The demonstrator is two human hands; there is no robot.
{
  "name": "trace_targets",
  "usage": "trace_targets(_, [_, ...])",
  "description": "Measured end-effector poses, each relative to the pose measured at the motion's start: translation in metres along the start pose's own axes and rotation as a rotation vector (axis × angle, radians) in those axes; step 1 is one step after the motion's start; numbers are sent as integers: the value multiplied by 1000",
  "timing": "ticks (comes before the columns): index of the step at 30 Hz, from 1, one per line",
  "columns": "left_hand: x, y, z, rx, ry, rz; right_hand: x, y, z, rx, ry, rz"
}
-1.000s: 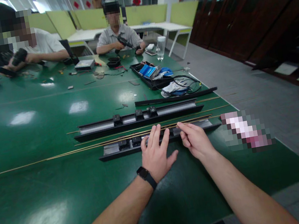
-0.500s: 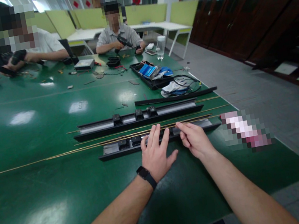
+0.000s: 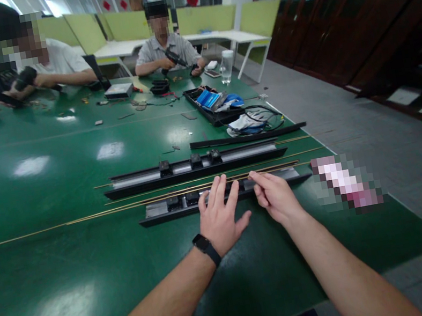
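Thin brass-coloured rods (image 3: 129, 205) lie lengthwise over the nearer black channel rail (image 3: 168, 218), some reaching far out to the left. My left hand (image 3: 221, 216), with a black watch on its wrist, has its fingers spread, the tips resting on the rods. Beside it, my right hand (image 3: 277, 195) pinches a rod between thumb and forefinger, its other fingers curled. Small black blocks (image 3: 174, 203) sit inside this rail, partly hidden by my left hand. A second black rail (image 3: 142, 185) with several black blocks lies parallel just beyond.
Farther back lie a narrow black strip (image 3: 248, 136), a glove (image 3: 245, 123) with a looped cable, and a black tray (image 3: 220, 118) of blue items. Two people (image 3: 165, 51) hold power drills across the green table (image 3: 89, 255). A blurred pink item (image 3: 345, 180) lies near the right edge.
My right hand has shifted very slightly to the right along the rods. My left hand stays in place.
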State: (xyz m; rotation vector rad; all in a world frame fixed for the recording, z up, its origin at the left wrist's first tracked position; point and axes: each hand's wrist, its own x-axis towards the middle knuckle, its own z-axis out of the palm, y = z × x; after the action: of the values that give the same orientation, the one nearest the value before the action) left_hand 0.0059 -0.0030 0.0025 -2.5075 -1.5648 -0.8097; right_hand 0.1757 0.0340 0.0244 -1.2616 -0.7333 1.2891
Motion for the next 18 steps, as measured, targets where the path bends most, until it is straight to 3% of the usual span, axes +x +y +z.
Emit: trace_targets(18, [0, 0, -1, -1, 3, 1, 0, 0, 0, 24, 12, -6])
